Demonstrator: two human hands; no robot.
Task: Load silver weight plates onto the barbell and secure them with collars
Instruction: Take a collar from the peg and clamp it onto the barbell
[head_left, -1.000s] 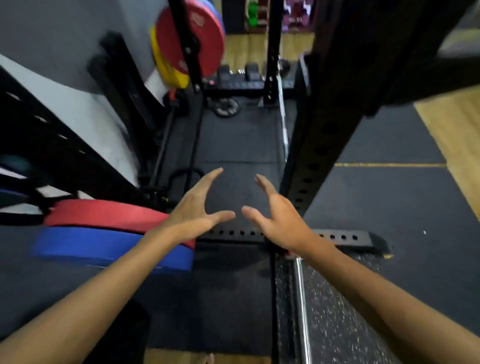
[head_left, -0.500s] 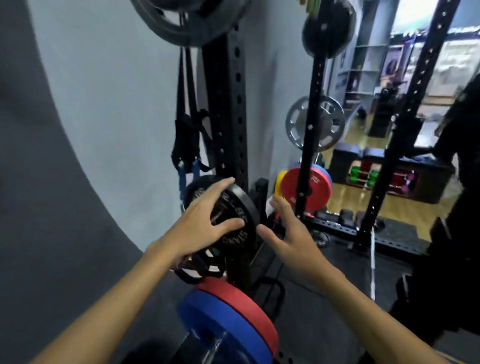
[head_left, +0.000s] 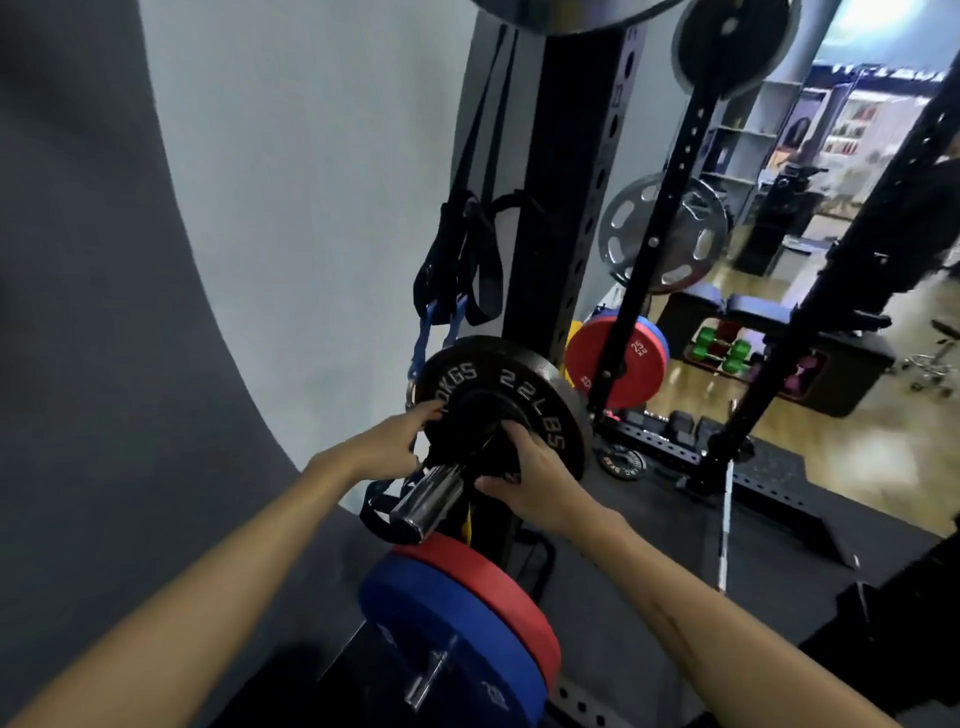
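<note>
Gripping the small dark round plate (head_left: 470, 439) that sits on the chrome storage peg (head_left: 428, 501), I have my left hand (head_left: 387, 451) on its left edge and my right hand (head_left: 530, 480) on its lower right edge, both sets of fingers curled around the rim and closed on it. Behind my fingertips, on the same peg, hangs the larger black cast-iron plate marked 22 LBS (head_left: 511, 395), touching or nearly touching the small one. Below my wrists sit the red bumper plate (head_left: 485, 582) and the blue bumper plate (head_left: 447, 639) on a lower peg. The iron should feel stiff, dense and heavier than its size suggests, with a smooth painted face that could slip, so I judge the rim on opposite sides is the right hold. Both forearms reach forward and up, wrists turned inward toward each other. A silver round plate with cut-out holes (head_left: 662, 234) hangs on the black rack upright (head_left: 660, 218), well beyond my fingers, up and to the right
</note>
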